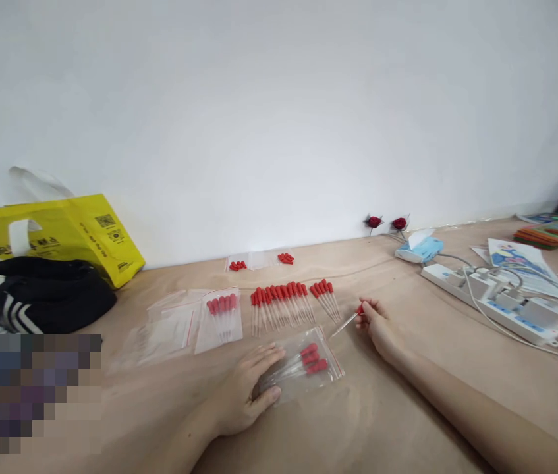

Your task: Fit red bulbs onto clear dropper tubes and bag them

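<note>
My right hand (pixel 377 326) pinches the red rubber bulb of a glass dropper (pixel 345 324), whose thin tip points down and left. My left hand (pixel 246 388) holds the left end of a clear zip-lock bag (pixel 334 368) against the table, fingers on its upper edge and thumb at the lower one. Inside this bag lie three droppers with red bulbs (pixel 312 357); their tips are partly hidden by the hand. Beyond it is a row of several loose droppers (pixel 281 303), with a smaller group of droppers (pixel 325 296) to its right.
A bag with several droppers (pixel 219 319) lies on flat plastic bags (pixel 170 332) at left. Small bags of red bulbs (pixel 259 260) lie by the wall. A yellow bag (pixel 85 230) and black pouch (pixel 56 296) stand left; tissues (pixel 419 249) and a power strip (pixel 486 303) right.
</note>
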Tool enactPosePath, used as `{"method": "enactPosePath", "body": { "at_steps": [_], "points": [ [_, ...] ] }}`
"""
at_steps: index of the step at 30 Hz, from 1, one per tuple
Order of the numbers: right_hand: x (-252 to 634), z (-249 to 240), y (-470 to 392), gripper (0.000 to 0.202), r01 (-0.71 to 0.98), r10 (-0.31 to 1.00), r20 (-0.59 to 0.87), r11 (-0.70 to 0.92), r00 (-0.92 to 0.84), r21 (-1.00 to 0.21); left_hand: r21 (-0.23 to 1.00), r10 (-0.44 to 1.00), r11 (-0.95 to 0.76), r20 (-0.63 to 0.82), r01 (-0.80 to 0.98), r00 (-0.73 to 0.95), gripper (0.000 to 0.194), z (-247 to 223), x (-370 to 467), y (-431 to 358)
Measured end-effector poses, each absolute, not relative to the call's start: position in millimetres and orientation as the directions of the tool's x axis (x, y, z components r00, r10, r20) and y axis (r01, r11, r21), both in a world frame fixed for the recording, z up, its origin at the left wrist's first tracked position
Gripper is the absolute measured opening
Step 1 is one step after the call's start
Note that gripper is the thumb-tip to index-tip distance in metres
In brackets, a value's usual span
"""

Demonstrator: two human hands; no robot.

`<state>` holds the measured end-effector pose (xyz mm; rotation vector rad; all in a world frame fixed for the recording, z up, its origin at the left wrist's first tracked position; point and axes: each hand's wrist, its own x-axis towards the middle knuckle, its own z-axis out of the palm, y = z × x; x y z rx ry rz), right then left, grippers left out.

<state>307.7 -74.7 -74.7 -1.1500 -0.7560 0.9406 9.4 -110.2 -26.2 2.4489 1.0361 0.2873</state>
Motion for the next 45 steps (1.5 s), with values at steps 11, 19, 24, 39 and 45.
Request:
{"method": "enactPosePath", "body": {
  "at_steps": [11, 19, 24, 39, 45],
  "points": [
    [289.1, -60.3, -78.8, 0.033, -0.309, 0.896, -0.001, 0.152, 0.445, -0.939, 0.446, 0.747, -0.58, -0.043, 0.681, 0.664, 0.053, -22.2, 10.3, -111.5],
    [267.5, -58.0, -91.9, 0.041, -0.477, 0.97, -0.052, 0.07, 0.238, -0.876, 0.464, 0.736, -0.592, -0.021, 0.659, 0.676, 0.056, -27.7, 8.7, -109.9],
    [257.6, -55.7, -100.0, 0.042, -0.33, 0.996, -0.058, -0.077, -0.066, -0.941, 0.478, 0.721, -0.615, 0.018, 0.628, 0.693, 0.057, -28.7, 9.5, -110.2],
    [269.2, -62.1, -67.0, 0.02, 0.304, 0.993, -0.111, -0.092, -0.044, -0.948, 0.481, 0.725, -0.609, 0.014, 0.631, 0.689, 0.055, -22.6, 11.9, -112.5],
    [319.9, -59.8, 5.6, 0.017, 0.466, 0.952, 0.048, -0.104, 0.303, -0.878, 0.491, 0.699, -0.638, 0.045, 0.593, 0.714, 0.045, -25.0, 11.8, -110.1]
  ]
}}
